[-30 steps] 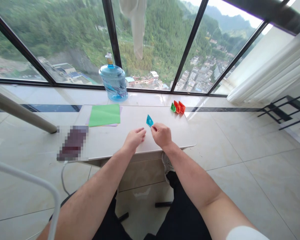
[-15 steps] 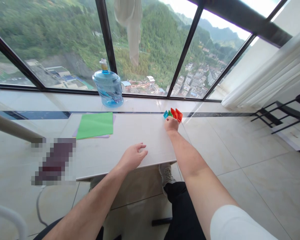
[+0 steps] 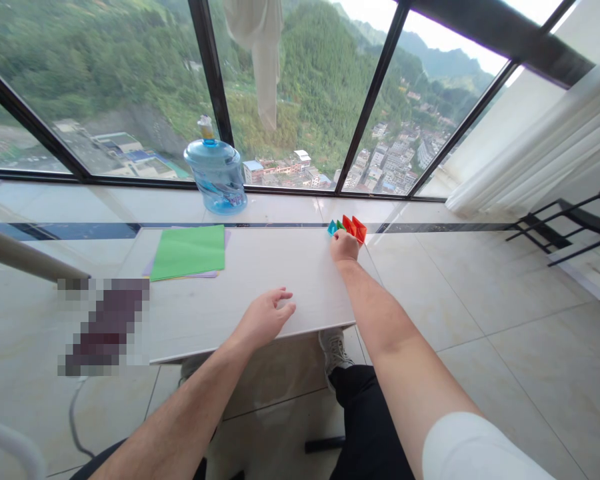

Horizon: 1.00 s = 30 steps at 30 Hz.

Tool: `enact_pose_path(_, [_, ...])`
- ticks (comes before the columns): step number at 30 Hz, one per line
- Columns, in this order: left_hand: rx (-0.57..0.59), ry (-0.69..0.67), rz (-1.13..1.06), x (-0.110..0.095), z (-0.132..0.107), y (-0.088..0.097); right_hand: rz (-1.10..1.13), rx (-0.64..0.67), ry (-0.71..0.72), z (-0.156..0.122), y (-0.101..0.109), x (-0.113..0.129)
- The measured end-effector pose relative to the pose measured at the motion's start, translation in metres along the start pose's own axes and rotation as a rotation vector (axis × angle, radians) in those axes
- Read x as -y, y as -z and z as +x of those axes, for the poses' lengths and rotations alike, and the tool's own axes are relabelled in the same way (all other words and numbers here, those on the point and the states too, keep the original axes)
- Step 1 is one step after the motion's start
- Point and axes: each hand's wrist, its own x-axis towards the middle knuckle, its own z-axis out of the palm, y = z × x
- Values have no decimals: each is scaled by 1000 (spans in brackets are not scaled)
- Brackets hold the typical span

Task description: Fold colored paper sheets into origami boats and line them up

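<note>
My right hand [image 3: 345,246] reaches to the far right corner of the low white table [image 3: 260,287]. Its fingers are curled, right behind a small blue paper boat [image 3: 332,228]. The blue boat sits beside a green boat [image 3: 340,226] and two red-orange boats [image 3: 356,228]. I cannot tell whether the fingers still pinch the blue boat. My left hand [image 3: 266,315] rests on the table's near edge, fingers loosely spread, holding nothing. A stack of coloured paper with a green sheet on top [image 3: 189,251] lies at the table's far left.
A large blue water jug [image 3: 215,175] stands on the window sill behind the table. A blurred dark object [image 3: 107,325] lies at the table's left end. A black metal rack [image 3: 570,227] stands on the tiled floor at the right, under white curtains.
My right hand carried the blue boat from the table's middle to the far right corner and set it by the other boats. My left hand stayed near the front edge.
</note>
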Motion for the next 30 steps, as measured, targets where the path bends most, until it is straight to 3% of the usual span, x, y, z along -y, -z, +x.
enact_pose_path(9, [-10,-7,-25,2,1,0,-69,-32,-61,-1,2,4])
enact_pose_path(30, [28,-13,34,1,0,0,-44,-55,-47,-9,9,7])
